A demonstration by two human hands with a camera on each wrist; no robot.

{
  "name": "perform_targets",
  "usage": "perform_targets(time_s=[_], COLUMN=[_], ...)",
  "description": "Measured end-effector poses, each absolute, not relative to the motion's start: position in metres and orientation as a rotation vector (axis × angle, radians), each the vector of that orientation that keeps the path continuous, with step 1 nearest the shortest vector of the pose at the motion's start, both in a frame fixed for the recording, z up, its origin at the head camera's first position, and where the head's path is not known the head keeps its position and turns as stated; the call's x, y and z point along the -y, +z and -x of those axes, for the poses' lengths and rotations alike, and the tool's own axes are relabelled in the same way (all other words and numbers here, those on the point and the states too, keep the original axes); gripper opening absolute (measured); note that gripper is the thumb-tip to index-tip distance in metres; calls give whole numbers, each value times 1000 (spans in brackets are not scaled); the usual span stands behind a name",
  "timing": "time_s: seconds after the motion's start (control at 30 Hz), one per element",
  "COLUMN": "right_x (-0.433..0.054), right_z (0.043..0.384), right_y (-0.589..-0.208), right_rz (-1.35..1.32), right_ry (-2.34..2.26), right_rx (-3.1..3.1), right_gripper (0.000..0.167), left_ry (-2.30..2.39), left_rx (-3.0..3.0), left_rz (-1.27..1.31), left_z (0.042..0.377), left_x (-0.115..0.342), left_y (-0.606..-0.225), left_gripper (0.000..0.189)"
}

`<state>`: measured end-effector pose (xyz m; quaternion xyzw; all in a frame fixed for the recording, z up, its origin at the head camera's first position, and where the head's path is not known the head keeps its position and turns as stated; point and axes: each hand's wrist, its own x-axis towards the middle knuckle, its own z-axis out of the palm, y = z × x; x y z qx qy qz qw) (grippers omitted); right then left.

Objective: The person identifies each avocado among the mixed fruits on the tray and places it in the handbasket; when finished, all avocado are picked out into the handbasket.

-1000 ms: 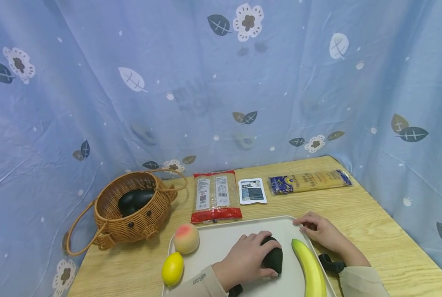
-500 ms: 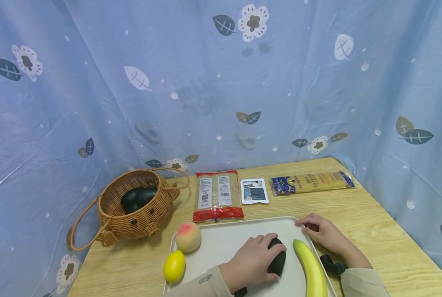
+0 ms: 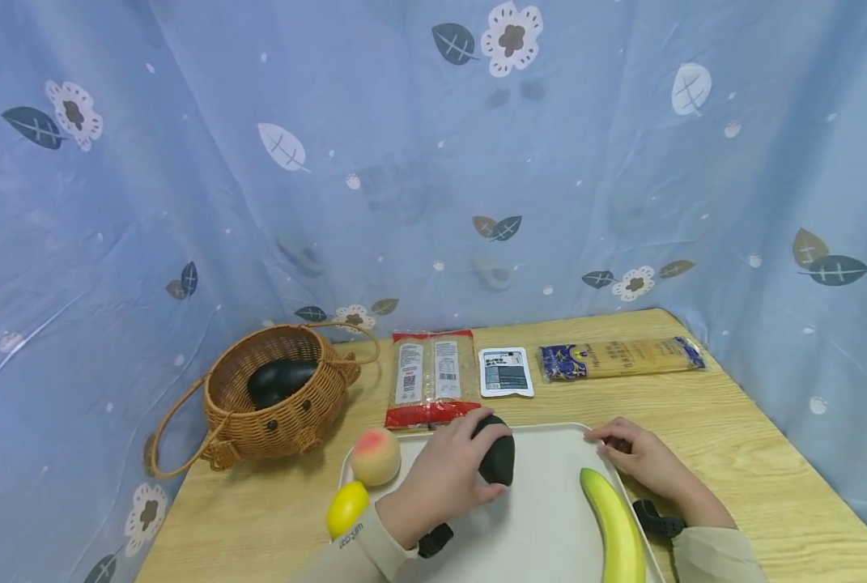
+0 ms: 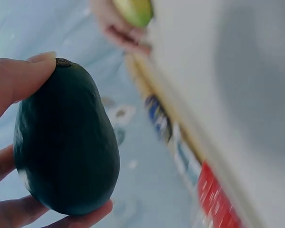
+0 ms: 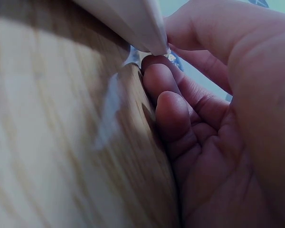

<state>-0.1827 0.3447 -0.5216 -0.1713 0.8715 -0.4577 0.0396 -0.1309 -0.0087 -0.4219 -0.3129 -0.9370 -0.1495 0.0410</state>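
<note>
My left hand (image 3: 440,478) holds a dark green avocado (image 3: 499,460) raised over the left part of the white tray (image 3: 546,502). In the left wrist view, the thumb presses the stem end of the avocado (image 4: 69,142) and the fingers support its other end. My right hand (image 3: 640,457) is at the tray's far right corner. In the right wrist view, its thumb and curled fingers pinch the rim of the tray (image 5: 137,23), low against the wooden table. On the tray's right side lies a banana (image 3: 615,526). A peach (image 3: 376,457) and a lemon (image 3: 347,508) sit along its left edge.
A wicker basket (image 3: 305,417) with loop handles stands at the left, holding dark glossy produce (image 3: 280,380). Behind the tray lie a red-edged clear packet (image 3: 433,380), a small white pouch (image 3: 506,372) and a noodle packet (image 3: 622,359). A blue curtain (image 3: 375,202) hangs behind the table.
My left hand has lifted the avocado off the tray's middle and carried it left and toward the back. The right hand stays at the tray's corner. The head view has shifted slightly.
</note>
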Motion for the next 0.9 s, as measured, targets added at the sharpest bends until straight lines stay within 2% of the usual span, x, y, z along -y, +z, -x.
perform_targets(time_s=[0.4, 0.67, 0.9], right_x=[-345, -344, -344], right_z=[186, 184, 184], right_y=[-525, -525, -521], right_rz=[563, 562, 561], right_ry=[-1404, -1395, -1387], right_rx=[-2684, -2662, -2699], right_gripper=[22, 22, 22], left_ry=[-544, -502, -469], left_rx=[2648, 2624, 2580], left_rz=[719, 426, 280], left_z=[130, 130, 133], left_x=[66, 113, 154], left_y=[-393, -377, -368], left_gripper=[78, 81, 81])
